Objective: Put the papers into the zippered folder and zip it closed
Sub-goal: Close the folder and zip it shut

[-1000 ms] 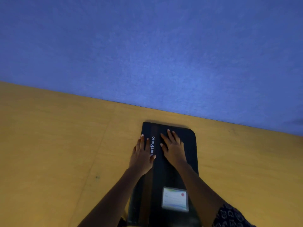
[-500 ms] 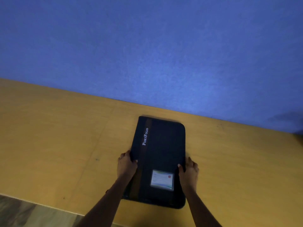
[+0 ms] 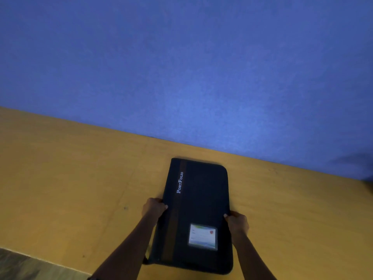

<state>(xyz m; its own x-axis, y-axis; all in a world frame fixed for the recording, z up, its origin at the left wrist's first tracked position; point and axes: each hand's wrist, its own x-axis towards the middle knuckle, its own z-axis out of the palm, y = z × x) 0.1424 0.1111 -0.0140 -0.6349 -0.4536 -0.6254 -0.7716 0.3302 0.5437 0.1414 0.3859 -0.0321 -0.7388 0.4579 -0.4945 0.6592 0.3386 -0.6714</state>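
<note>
Black zippered folder (image 3: 198,213) lies flat and closed on the yellow wooden table (image 3: 70,178), near the blue wall (image 3: 181,67), its far end toward that wall. Left hand (image 3: 153,207) grips the left edge, right hand (image 3: 237,221) the right edge — thumbs on the cover, other fingers curled under. White label card (image 3: 202,236) sits in a cover pocket — "PortFolio" lettering (image 3: 180,182) near the left edge.

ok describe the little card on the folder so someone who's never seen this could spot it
On the yellow-brown table below the blue wall, a black folder lies between the left hand and right hand. The card sits in a window on its near right: the only pale patch, with a red dot, unlike the white PortFolio lettering farther up.
</note>
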